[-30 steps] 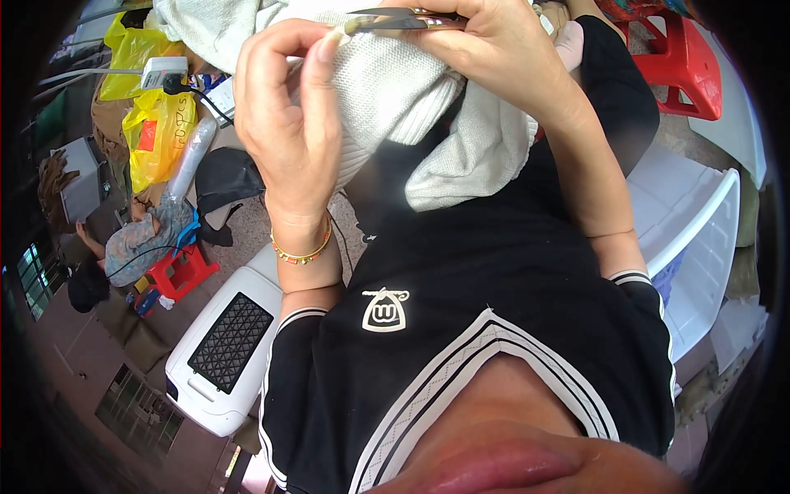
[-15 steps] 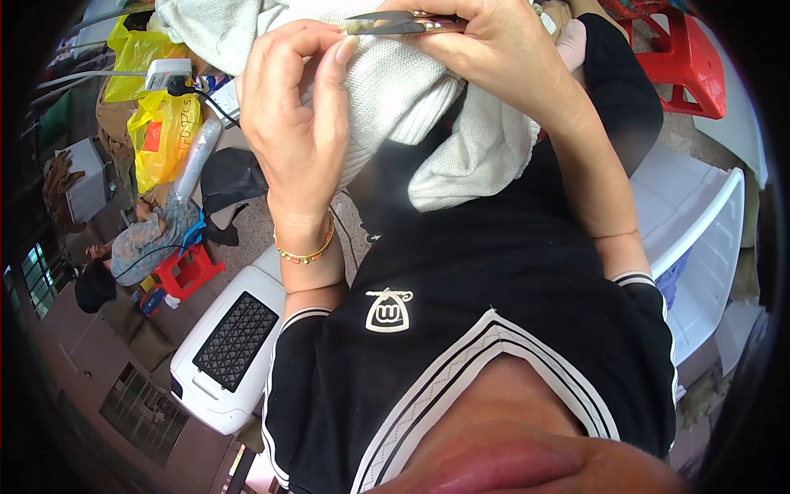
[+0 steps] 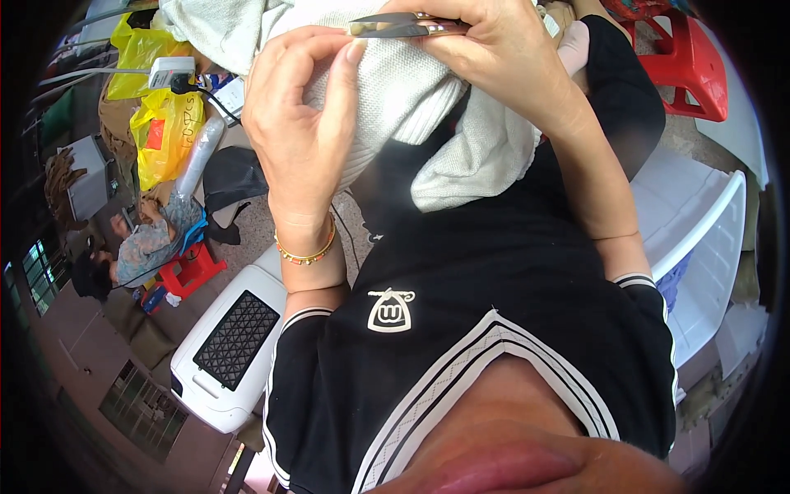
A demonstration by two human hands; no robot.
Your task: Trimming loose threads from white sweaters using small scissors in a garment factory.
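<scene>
My right hand [image 3: 502,58] grips a pair of small thread snips [image 3: 399,29], whose dark blades point left and stand slightly apart. At the blade tips is a small pale bit I cannot make out. Right beside it, the thumb and forefinger of my left hand [image 3: 300,123] are pinched together; what lies between them is too small to name. A white knit garment [image 3: 395,107] with a ribbed edge is draped over my lap beneath both hands. One fold of the knit [image 3: 477,169] hangs toward me below my right wrist.
Yellow plastic bags [image 3: 169,136] and a white power adapter [image 3: 173,74] with cables lie on the left. Below them a person [image 3: 152,247] sits near a red stool [image 3: 191,270]. A white case with a black grille [image 3: 239,337] stands closer. To the right are a white bin [image 3: 708,263] and another red stool [image 3: 687,70].
Both hands and the snips have barely shifted. My left thumb and fingertips sit slightly farther right, close to the blades. The person at the left has raised their head and moved a hand.
</scene>
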